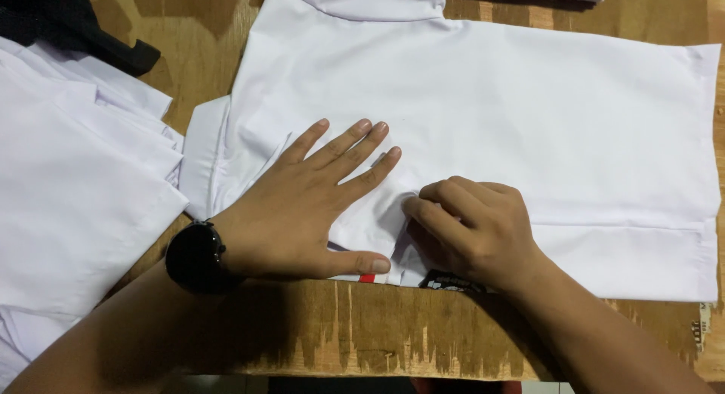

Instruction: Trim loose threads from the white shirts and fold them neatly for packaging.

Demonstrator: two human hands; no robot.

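A stack of white garments [68,182] lies at nine o'clock on a wooden table [362,333]. At centre, the left hand [302,205] presses flat, fingers spread, on a white shirt [483,114]. Toward four o'clock, the right hand [472,231] pinches the shirt's fabric fold.

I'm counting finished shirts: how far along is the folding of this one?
Done: white shirt laid flat on wooden table; other white garments piled left. In hand: left hand presses flat, right hand pinches a fold. Left: most of it lies unfolded.
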